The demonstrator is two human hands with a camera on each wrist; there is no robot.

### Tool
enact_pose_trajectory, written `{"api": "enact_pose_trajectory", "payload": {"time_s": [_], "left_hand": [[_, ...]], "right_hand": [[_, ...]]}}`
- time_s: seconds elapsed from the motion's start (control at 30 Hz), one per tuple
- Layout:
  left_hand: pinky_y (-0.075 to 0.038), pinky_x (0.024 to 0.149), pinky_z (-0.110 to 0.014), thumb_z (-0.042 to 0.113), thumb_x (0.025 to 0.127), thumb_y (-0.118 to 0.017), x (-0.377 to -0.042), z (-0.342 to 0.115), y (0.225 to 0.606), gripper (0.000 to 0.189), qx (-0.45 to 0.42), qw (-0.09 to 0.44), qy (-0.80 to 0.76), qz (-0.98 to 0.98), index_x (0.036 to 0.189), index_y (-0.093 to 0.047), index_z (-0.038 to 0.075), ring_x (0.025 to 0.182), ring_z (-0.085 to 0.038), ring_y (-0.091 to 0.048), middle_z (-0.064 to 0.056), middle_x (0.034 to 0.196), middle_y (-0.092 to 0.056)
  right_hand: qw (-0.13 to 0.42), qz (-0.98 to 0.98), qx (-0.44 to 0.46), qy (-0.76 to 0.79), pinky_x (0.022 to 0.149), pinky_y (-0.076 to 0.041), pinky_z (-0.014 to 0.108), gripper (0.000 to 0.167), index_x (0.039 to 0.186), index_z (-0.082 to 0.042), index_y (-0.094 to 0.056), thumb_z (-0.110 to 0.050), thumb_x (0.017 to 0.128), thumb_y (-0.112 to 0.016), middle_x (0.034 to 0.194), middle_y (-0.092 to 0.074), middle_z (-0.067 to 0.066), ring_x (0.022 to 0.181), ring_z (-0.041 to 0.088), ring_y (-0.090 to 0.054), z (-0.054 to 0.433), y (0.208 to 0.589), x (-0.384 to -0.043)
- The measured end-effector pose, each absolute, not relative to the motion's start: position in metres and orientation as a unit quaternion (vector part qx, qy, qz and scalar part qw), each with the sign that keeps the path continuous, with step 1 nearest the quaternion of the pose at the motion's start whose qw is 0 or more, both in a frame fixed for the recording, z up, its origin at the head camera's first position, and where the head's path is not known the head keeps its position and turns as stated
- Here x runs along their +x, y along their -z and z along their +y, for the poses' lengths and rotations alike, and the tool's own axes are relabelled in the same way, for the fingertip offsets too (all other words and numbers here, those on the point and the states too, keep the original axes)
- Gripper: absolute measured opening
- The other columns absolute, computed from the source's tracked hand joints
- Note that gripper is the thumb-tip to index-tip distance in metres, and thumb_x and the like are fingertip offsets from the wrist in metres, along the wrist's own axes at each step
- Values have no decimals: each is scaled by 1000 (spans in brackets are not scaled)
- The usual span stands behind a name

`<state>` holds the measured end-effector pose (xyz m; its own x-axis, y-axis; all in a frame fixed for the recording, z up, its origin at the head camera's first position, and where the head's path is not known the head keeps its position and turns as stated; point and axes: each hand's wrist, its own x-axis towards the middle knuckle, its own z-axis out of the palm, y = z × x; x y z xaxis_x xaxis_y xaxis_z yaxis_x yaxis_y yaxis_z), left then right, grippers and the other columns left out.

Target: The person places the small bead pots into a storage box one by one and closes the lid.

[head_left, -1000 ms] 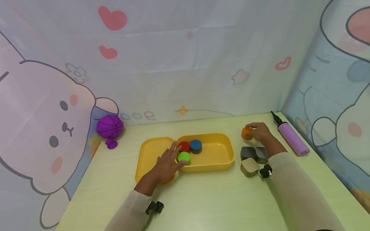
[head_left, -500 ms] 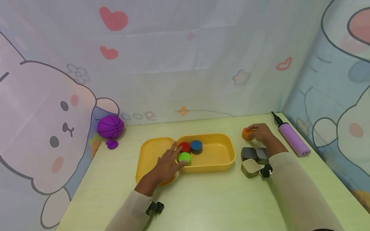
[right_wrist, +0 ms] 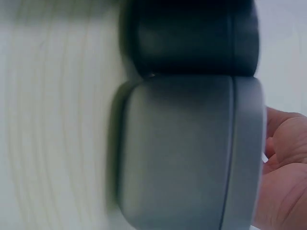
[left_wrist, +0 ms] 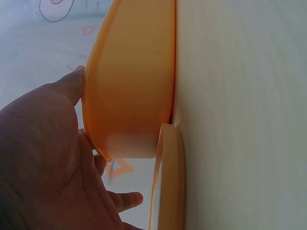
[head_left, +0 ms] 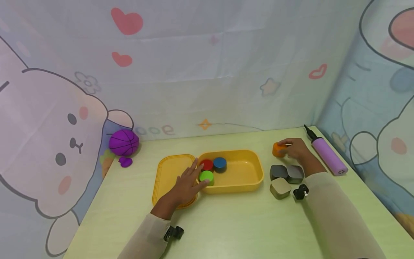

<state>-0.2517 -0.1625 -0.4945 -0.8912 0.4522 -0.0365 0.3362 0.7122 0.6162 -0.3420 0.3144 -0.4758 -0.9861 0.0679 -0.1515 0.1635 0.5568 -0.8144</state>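
In the head view my left hand (head_left: 185,187), fingers spread, rests on the left rim of a yellow plastic box (head_left: 242,188). Red (head_left: 207,164), blue (head_left: 220,164) and green (head_left: 206,177) round pieces sit in the box's left part. My right hand (head_left: 297,149) pinches a short orange cylinder (head_left: 278,149) at the table's back right. Part of the cylinder is hidden by the fingers. In the right wrist view a grey tin (right_wrist: 182,153) blocks most of my right hand (right_wrist: 285,167). The left wrist view has my left hand (left_wrist: 53,153) touching the box wall (left_wrist: 129,91).
A yellow lid (head_left: 165,176) lies beside the box, partly beneath my left hand. Dark (head_left: 278,172), grey (head_left: 295,173) and beige (head_left: 280,187) tins stand near my right wrist. A purple pump (head_left: 329,155), purple ball (head_left: 124,142) and small purple duck (head_left: 125,161) lie farther out.
My right hand has shifted slightly to the right, and the orange cylinder has moved a little the same way. The left hand stays on the box rim.
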Motion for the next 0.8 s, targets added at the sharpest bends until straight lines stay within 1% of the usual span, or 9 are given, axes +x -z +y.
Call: {"api": "enact_pose_trajectory", "payload": {"time_s": [0.13, 0.27, 0.37, 0.53, 0.67, 0.8], "left_hand": [[-2, 123, -89, 59, 112, -50, -251, -163, 494, 82, 214, 93, -311, 921, 178, -17, 21, 170, -52, -7, 2, 187, 6], [-3, 123, -90, 59, 112, -50, -251, -163, 495, 82, 215, 91, -309, 922, 178, -17, 21, 170, -53, -7, 1, 187, 6], [-4, 122, -90, 59, 112, -50, -251, -163, 495, 82, 217, 91, -308, 922, 178, -17, 21, 170, -53, -8, 0, 187, 6], [-3, 124, -89, 58, 112, -50, -249, -163, 493, 82, 214, 94, -309, 922, 178, -14, 22, 170, -52, -7, 1, 187, 6], [-3, 124, -88, 59, 112, -50, -248, -162, 492, 83, 215, 94, -310, 921, 178, -14, 22, 170, -52, -8, 0, 187, 5], [-3, 124, -88, 60, 112, -50, -249, -162, 492, 83, 214, 93, -306, 923, 178, -14, 23, 170, -52, -8, 1, 187, 5]], "right_hand": [[43, 877, 50, 477, 108, -54, 49, 50, 149, 3, -63, -13, 103, -76, 162, -52, 31, 142, 47, -55, 316, 473, -340], [42, 868, 41, 493, 118, -48, 57, 51, 149, 1, -65, -18, 103, -78, 163, -52, 29, 145, 47, -52, 314, 470, -337], [36, 865, 22, 501, 122, -44, 61, 51, 147, 1, -66, -19, 102, -79, 162, -54, 28, 145, 47, -53, 310, 468, -334], [13, 873, -23, 486, 119, -48, 58, 50, 144, 2, -69, -24, 102, -79, 157, -59, 29, 139, 45, -59, 302, 467, -328], [-10, 878, -47, 476, 115, -50, 56, 48, 142, 0, -71, -25, 102, -80, 155, -62, 26, 138, 43, -59, 295, 466, -323], [-25, 860, -50, 507, 121, -46, 62, 47, 140, -1, -73, -25, 100, -83, 155, -63, 24, 142, 43, -57, 286, 462, -316]]}}
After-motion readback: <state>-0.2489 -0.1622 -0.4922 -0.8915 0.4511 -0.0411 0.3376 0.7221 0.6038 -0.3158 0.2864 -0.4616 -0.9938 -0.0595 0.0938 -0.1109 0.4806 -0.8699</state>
